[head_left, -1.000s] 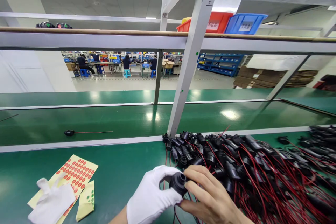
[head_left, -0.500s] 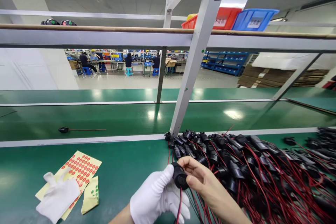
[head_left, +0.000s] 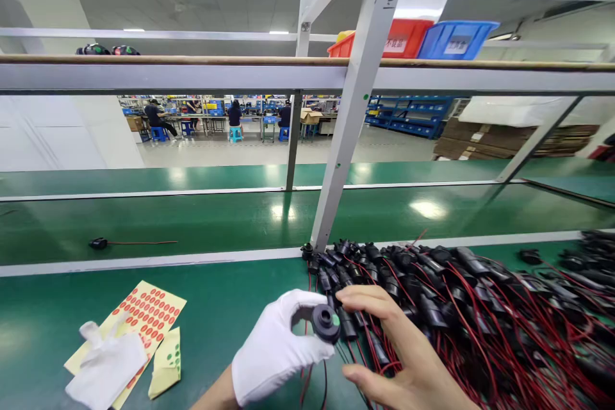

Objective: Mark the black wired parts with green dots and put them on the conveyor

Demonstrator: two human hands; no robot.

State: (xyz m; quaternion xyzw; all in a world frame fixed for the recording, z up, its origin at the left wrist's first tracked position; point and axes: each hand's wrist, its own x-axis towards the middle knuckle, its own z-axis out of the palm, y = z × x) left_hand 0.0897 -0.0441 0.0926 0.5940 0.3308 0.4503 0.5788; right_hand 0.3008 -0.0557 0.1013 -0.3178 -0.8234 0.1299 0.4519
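My left hand (head_left: 273, 352), in a white glove, pinches a small round black part (head_left: 325, 322) with red and black wires hanging below it. My bare right hand (head_left: 406, 359) is just to its right, fingers spread, index finger arched over the part and not gripping it. Behind and to the right lies a big pile of like black parts with red wires (head_left: 461, 307) on the green bench top (head_left: 216, 307).
A yellow sheet of red dot stickers (head_left: 144, 314), a smaller sheet of green dots (head_left: 168, 359) and a loose white glove (head_left: 103, 365) lie at the left. One wired part (head_left: 98, 243) rides the green conveyor belt. A slanted grey frame post (head_left: 343, 141) stands ahead; red and blue bins sit above.
My right hand has let go of the black part and opened. The left hand has turned the part so its round opening faces up. The lone part on the belt has drifted left.
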